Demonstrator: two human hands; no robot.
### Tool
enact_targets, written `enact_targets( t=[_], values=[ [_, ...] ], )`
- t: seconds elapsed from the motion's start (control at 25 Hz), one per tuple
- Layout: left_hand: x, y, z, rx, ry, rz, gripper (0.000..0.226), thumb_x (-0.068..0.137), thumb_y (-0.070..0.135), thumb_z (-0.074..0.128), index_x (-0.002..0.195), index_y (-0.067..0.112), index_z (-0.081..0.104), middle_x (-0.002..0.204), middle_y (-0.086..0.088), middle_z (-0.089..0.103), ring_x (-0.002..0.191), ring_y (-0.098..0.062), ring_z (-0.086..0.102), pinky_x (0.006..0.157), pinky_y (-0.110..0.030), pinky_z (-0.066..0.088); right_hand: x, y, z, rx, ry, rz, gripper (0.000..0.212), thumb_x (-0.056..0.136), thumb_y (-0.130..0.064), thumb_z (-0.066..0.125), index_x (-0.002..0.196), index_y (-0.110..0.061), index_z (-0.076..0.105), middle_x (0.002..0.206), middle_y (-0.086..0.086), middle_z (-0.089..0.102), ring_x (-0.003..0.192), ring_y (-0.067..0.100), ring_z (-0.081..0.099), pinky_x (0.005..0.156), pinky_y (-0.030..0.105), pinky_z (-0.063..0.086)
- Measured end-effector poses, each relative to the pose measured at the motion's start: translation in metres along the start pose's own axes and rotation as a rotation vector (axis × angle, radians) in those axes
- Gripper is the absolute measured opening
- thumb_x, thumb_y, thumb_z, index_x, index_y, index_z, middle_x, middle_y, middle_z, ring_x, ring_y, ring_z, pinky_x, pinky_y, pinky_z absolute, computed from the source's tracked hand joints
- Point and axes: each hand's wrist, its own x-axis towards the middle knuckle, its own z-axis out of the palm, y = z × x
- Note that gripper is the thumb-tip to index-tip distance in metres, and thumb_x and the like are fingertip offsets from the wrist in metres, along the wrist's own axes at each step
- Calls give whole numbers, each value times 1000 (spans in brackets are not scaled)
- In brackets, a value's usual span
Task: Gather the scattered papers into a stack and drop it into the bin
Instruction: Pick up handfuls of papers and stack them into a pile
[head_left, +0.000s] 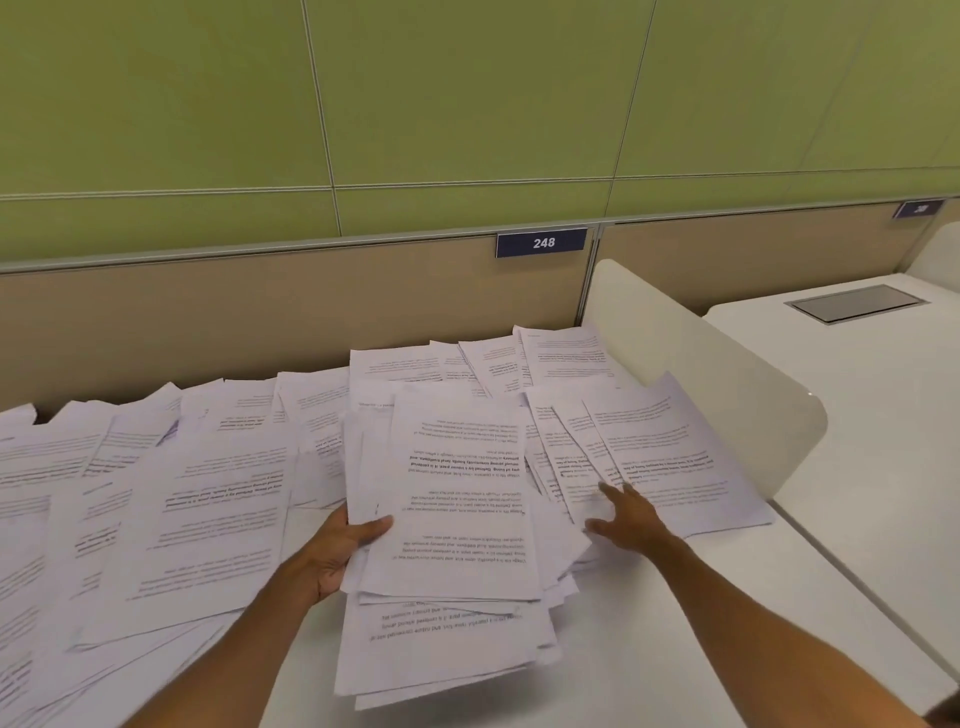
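My left hand (340, 551) grips the left edge of a loose stack of printed sheets (457, 519), thumb on top, held slightly above the white desk (675, 649). To its right, my right hand (626, 514) lies flat with fingers spread on several fanned sheets (654, 457) near the divider. Many more scattered papers (171, 499) cover the left side of the desk, and further sheets (498, 358) lie at the back. No bin is in view.
A white rounded divider (701, 374) stands on the right edge of the desk. Beyond it is another white desk with a grey cable hatch (854, 302). A beige partition with a "248" label (542, 242) runs along the back under a green wall.
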Motion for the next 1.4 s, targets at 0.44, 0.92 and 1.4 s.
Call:
enact_targets(
  t=[0.44,0.92,1.4],
  values=[
    [12,-16,2,144,262,-123,45,88,0,61,132,-1,51,120,-26,64,109,-45,60,98,-62,43,36,93,-51,187,241,300,79,78,-49,73,140,-13,39,141,16,43,133,36,38,104,49,38],
    [23,0,36,81,312,-47,46,90,-3,56,135,5,49,129,-20,60,115,-42,57,99,-55,45,72,29,-44,107,41,379,104,57,-47,88,137,-7,35,140,17,31,133,33,30,107,49,35],
    [10,-11,32,91,289,-18,64,87,-17,53,144,8,37,137,-21,52,122,-42,52,103,-57,42,75,-7,-38,516,-70,225,70,69,-15,83,126,0,45,130,18,54,119,36,55,100,45,49]
  ],
)
